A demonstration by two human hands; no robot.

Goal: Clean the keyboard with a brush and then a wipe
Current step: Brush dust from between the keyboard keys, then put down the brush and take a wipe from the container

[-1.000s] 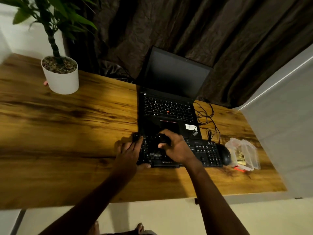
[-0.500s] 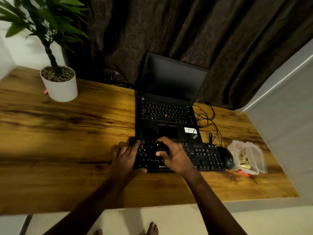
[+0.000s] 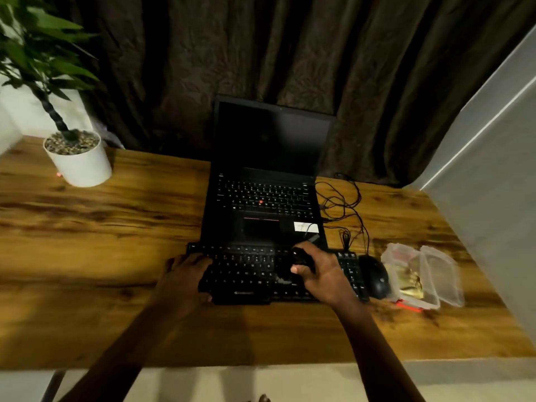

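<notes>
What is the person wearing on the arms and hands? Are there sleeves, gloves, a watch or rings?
Nothing worn shows. The left hand and right hand have no gloves; both forearms are bare down to the picture's edge, with no sleeve, watch or bracelet. The dim, blurred fingers could hide a ring.

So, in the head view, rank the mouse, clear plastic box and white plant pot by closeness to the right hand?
1. mouse, just right of the right hand
2. clear plastic box, beyond the mouse
3. white plant pot, far back left
</notes>
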